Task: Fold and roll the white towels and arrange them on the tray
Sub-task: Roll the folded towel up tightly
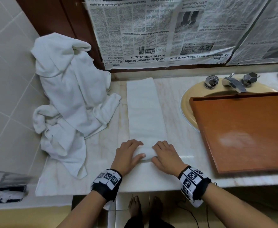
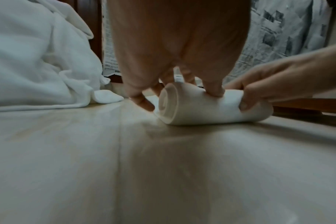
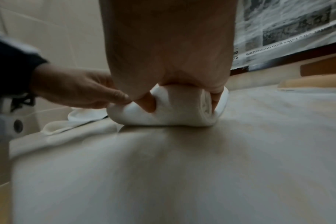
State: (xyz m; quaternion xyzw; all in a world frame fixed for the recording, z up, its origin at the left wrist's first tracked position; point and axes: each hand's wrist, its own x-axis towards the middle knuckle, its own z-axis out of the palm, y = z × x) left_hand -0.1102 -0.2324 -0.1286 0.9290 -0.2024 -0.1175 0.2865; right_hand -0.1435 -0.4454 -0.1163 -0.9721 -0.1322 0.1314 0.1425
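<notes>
Left hand (image 1: pixel 129 156): fingers curled over the left end of the rolled part of the folded towel (image 1: pixel 145 111), thumb pressed against the near side of the roll; the left-wrist view showed the spiral end of the roll beside the fingertips (image 2: pixel 144 103).

Right hand (image 1: pixel 165 156): fingers curled over the right end of the same roll, thumb dug into its near side, as the right-wrist view showed. The two hands sat close together, a short stretch of roll bare between them.

Folded towel: a long narrow white strip laid on the desk (image 1: pixel 184 129), running from the roll at its near end away to the back wall; the unrolled length lay flat.

Towel heap (image 1: pixel 69 102): crumpled white towels piled to the left of the strip, leaning against the tiled wall, one edge hanging over the desk's near left corner.

Tray (image 1: pixel 243 129): brown wooden, rectangular, to the right of the strip and apart from it, its far part resting over the sink (image 1: pixel 186 102); no towel lay on it.

Tap (image 1: pixel 232 83): metal spout with two faceted knobs, behind the sink.

Newspaper (image 1: pixel 159 33): sheets hung upside down across the wall behind the desk.

Floor: the person's bare feet (image 1: pixel 135 209) showed below the desk edge.
</notes>
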